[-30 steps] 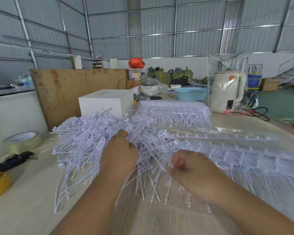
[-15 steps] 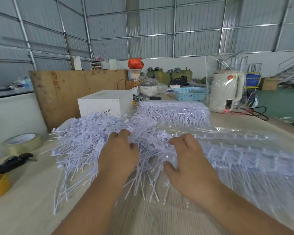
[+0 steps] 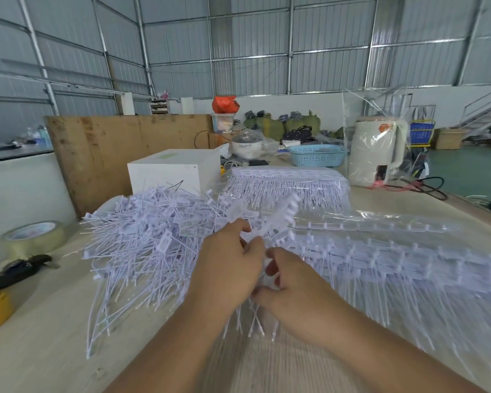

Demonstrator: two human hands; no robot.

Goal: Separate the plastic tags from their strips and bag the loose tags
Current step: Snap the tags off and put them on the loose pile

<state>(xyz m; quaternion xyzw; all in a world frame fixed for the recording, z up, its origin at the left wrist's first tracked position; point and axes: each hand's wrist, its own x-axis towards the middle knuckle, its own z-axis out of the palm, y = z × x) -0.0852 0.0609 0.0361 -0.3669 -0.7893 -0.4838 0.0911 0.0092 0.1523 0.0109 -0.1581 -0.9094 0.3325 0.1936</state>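
A strip of plastic tags (image 3: pixel 278 219) rose slanting up and to the right from between the two hands, above the wooden table (image 3: pixel 40 350). The left hand (image 3: pixel 227 268) pinched its lower end with curled fingers, and the right hand (image 3: pixel 292 290), touching the left, had fingers and thumb curled round the tags' thin tails. A heap of loose tags (image 3: pixel 148 245) lay just left of the hands; more strips under clear plastic (image 3: pixel 408 251) stretched to the right. A roll of tape (image 3: pixel 31 236) sat at the table's left edge
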